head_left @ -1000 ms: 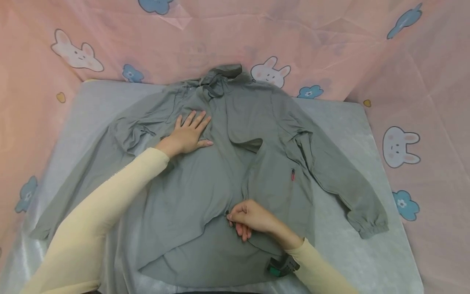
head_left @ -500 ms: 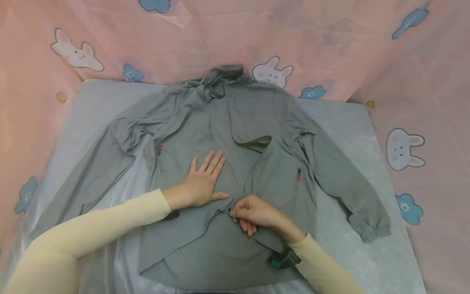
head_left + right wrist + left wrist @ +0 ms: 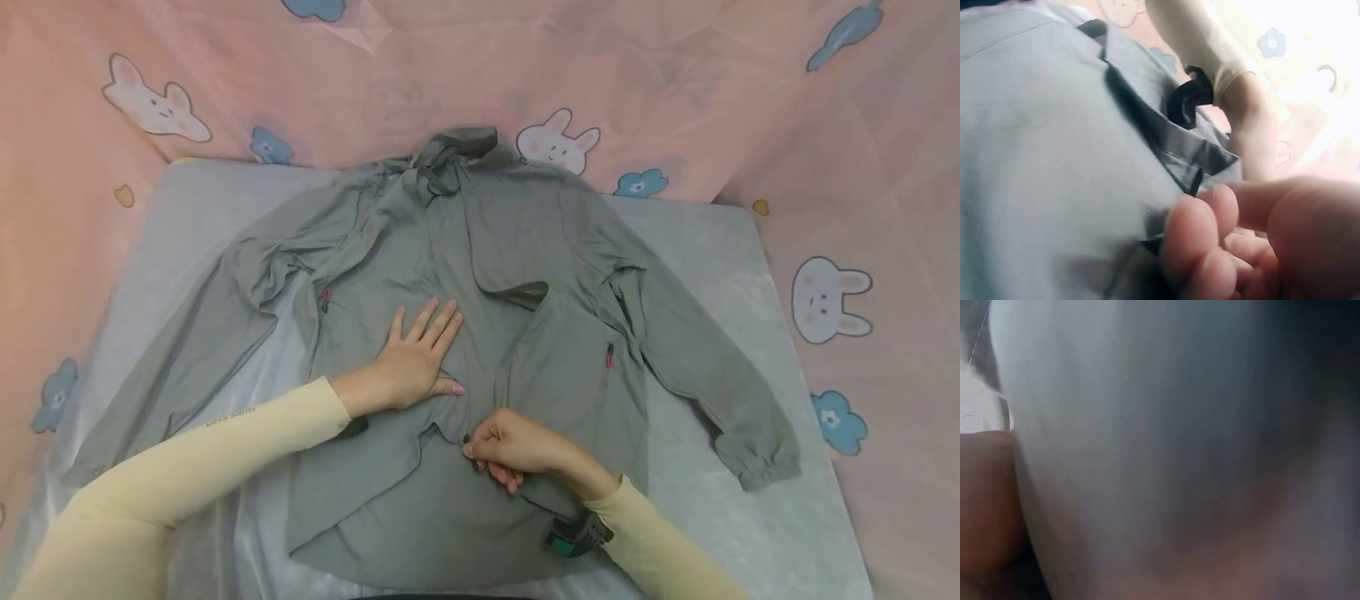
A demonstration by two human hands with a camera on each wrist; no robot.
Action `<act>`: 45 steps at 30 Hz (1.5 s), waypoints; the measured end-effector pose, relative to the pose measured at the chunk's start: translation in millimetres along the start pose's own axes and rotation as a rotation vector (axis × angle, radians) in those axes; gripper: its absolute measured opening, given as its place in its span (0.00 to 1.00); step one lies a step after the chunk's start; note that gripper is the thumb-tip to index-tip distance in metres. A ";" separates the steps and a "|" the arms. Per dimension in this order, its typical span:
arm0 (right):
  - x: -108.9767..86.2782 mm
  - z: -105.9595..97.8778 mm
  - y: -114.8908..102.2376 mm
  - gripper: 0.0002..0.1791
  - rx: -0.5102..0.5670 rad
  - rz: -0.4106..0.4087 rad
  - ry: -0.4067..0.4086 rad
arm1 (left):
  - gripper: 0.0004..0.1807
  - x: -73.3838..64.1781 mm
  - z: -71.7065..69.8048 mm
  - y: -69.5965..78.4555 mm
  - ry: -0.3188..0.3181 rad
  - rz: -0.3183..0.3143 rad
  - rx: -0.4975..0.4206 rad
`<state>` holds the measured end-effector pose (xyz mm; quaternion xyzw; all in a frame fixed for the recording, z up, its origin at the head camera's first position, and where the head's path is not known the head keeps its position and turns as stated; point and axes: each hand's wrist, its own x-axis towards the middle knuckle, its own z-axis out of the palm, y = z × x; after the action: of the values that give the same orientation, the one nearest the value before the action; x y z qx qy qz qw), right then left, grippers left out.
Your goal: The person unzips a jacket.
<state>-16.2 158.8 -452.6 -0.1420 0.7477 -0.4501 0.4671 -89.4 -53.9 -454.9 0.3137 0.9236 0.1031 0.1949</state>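
Note:
A grey-green jacket [image 3: 450, 517] lies spread front-up, its front edges partly parted and its sleeves out to both sides. My left hand [image 3: 412, 362] lies flat on its front panel, left of the opening, fingers straight and spread. At the bottom of the front opening my right hand [image 3: 517, 446] pinches a small dark zipper end [image 3: 466, 438] between thumb and curled fingers. In the right wrist view those fingers [image 3: 1191, 228] cover most of what they hold. Blurred grey cloth [image 3: 1116, 425] fills most of the left wrist view.
The jacket rests on a table with a shiny grey cover [image 3: 697, 275]. Pink curtains [image 3: 420, 75] printed with rabbits and flowers stand behind and at both sides. Small red zipper pulls [image 3: 610, 357] mark the side pockets. A dark wrist device [image 3: 577, 533] sits at my right wrist.
My left hand has moved down the jacket from the upper chest towards my right hand, uncovering the left pocket's red pull. The right hand stays pinching at nearly the same place.

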 end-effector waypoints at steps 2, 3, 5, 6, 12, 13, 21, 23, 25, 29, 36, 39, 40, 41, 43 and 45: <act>-2.0 2.8 -0.5 0.22 -0.003 0.007 0.070 | 0.54 -1.4 0.0 1.3 0.018 0.011 -0.014; -3.3 4.3 -0.7 0.21 -0.020 0.003 0.124 | 0.53 -2.4 -0.1 2.3 0.025 0.020 -0.021; -5.6 7.2 -0.7 0.17 -0.082 -0.031 0.257 | 0.50 -4.7 -0.4 5.1 0.026 0.041 -0.036; -6.9 8.7 -0.7 0.15 -0.135 -0.056 0.339 | 0.48 -6.1 -0.7 6.7 0.024 0.054 -0.047; -10.4 16.9 3.2 0.13 -0.611 -0.196 0.730 | 0.45 -12.9 -0.2 17.0 -0.011 0.122 -0.105; -10.6 18.5 4.6 0.18 -0.683 -0.204 0.745 | 0.46 -13.4 0.8 17.7 -0.016 0.122 -0.098; -13.9 31.9 16.8 0.47 -0.868 -0.143 0.678 | 0.57 -13.3 8.2 16.3 -0.046 0.092 -0.022; -13.8 34.4 19.2 0.52 -0.848 -0.100 0.695 | 0.57 -12.6 10.0 15.1 -0.050 0.091 -0.018; -13.5 36.5 21.5 0.54 -0.853 -0.065 0.703 | 0.58 -11.9 11.7 13.7 -0.053 0.089 -0.016; -13.7 39.6 25.5 0.53 -0.913 -0.020 0.648 | 0.59 -9.0 13.4 9.9 -0.026 0.089 -0.001; -14.0 43.8 29.8 0.51 -0.921 -0.045 0.640 | 0.60 -5.9 8.2 6.5 -0.013 0.080 0.026; -11.9 40.9 30.0 0.50 -0.892 -0.109 0.730 | 0.59 -4.8 7.5 5.5 -0.002 0.089 0.021; -11.5 39.5 29.0 0.48 -0.887 -0.142 0.760 | 0.58 -4.5 7.9 5.2 0.004 0.098 0.016; -11.2 38.0 27.6 0.44 -0.884 -0.186 0.784 | 0.56 -4.5 8.4 4.8 0.011 0.113 0.014; -11.5 35.0 24.3 0.34 -0.884 -0.274 0.806 | 0.52 -4.8 9.9 4.0 0.034 0.161 0.002; -11.6 31.7 20.9 0.21 -0.886 -0.353 0.798 | 0.47 -5.5 10.4 3.3 0.062 0.236 -0.007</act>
<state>20.4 160.6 -467.8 -0.2647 0.9457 -0.1858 -0.0329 -79.2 -54.0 -461.6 0.4163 0.8853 0.1382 0.1540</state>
